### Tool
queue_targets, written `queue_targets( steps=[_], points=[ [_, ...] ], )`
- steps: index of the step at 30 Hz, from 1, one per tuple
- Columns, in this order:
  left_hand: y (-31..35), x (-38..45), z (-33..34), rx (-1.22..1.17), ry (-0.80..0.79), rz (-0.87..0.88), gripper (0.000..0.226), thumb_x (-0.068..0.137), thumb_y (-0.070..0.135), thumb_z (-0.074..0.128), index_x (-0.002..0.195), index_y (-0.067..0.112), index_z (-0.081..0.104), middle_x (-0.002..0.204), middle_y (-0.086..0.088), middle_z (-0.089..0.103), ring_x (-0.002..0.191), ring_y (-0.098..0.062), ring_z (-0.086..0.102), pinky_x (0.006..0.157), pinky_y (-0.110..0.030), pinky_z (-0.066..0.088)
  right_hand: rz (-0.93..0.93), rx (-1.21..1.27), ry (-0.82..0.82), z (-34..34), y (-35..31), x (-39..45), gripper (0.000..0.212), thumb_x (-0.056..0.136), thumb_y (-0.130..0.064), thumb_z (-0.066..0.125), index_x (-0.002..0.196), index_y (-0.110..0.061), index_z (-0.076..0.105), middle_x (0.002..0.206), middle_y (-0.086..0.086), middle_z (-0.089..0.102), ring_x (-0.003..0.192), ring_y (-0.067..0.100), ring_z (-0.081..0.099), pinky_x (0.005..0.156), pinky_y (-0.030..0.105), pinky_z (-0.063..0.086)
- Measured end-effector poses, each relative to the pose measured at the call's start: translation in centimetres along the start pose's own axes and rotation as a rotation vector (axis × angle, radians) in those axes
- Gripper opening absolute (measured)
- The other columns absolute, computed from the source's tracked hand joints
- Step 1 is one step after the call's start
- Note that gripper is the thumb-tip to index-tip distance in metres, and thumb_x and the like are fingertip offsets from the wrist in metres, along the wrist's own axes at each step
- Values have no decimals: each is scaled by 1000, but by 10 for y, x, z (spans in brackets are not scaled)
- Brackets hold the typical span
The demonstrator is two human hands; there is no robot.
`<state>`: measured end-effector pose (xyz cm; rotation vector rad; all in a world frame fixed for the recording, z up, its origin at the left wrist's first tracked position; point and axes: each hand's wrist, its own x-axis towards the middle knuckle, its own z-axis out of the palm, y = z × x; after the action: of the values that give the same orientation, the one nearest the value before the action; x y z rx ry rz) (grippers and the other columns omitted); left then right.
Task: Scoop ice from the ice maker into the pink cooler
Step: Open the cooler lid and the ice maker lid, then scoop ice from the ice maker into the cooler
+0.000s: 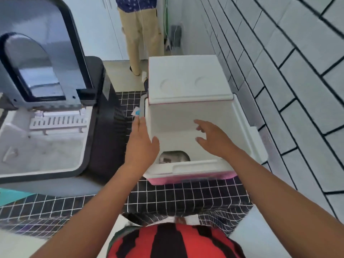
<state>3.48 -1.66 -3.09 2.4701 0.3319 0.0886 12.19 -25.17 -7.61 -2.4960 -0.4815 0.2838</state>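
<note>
Our pink cooler [191,176], white inside with its lid [188,79] tipped back, sits on the black grid-patterned counter [167,198] right of the open ice maker [55,138]. A metal scoop [175,157] lies inside it. Our left hand [141,144] rests flat on its left wall, our right hand [214,138] hovers spread and empty above; we read no writing.

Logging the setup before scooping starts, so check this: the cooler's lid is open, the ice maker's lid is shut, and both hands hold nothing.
One point is wrong. The head view shows the ice maker with its lid raised, not shut, its bin exposed. The rest holds: the cooler has its lid open, and the left hand and right hand hold nothing.
</note>
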Motion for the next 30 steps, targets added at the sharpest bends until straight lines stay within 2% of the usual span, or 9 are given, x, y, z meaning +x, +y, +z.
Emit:
queue_targets(
  steps=[3,5,8,11,14,18,23,27,30],
  points=[
    [3,1,0,16,2,3,66,90,3,52,148,7,21,160,-5,7,136,-28,37,97,-37,44,-11,-14,-76,-1,10,12,60,89,-30,62,143,-32,36,123,-8,53,112,11,49,96,31,42],
    [3,0,0,24,14,-7,66,91,4,52,149,9,21,161,-3,6,134,-26,40,90,-29,43,-4,-24,-117,1,16,21,58,89,-31,62,142,-30,38,120,-8,54,109,11,51,94,28,41],
    [3,0,2,43,30,-11,67,93,6,53,151,12,19,161,-1,6,136,-20,35,88,-21,36,40,-24,-214,4,23,38,47,86,-36,65,131,-27,52,107,-9,59,99,11,56,86,24,43],
    [1,0,3,49,58,-19,66,94,9,53,151,16,21,162,3,7,131,-12,34,89,-17,32,19,-163,-446,13,29,48,34,81,-44,69,109,-25,65,91,-14,58,88,8,53,75,22,39],
    [-1,-1,4,68,79,-15,67,96,13,53,153,16,18,162,5,6,126,-5,20,88,-12,28,-18,-266,-645,25,35,53,33,76,-49,72,100,-27,66,83,-21,48,79,2,46,66,22,36],
    [-5,0,6,74,77,2,68,96,13,54,154,14,17,163,4,6,126,-3,10,83,9,11,-65,-277,-742,38,36,60,35,72,-48,75,98,-26,68,82,-21,47,74,-3,45,61,21,36],
    [-6,0,8,106,95,4,69,96,17,54,154,18,17,162,9,6,128,0,10,89,-9,23,-97,-352,-887,50,31,64,39,70,-47,78,98,-20,71,87,-11,59,83,11,55,65,24,41],
    [-7,0,7,110,94,4,68,96,18,54,154,18,17,162,9,6,130,1,10,94,-12,24,-92,-383,-918,56,30,63,32,73,-40,76,91,-14,72,89,0,69,79,15,60,62,26,44],
    [-8,1,7,112,98,12,67,96,17,54,153,17,18,162,8,8,131,0,10,95,-1,17,-76,-410,-890,54,28,64,31,72,-37,71,88,-10,69,88,5,68,78,19,61,64,28,46]
  ],
)
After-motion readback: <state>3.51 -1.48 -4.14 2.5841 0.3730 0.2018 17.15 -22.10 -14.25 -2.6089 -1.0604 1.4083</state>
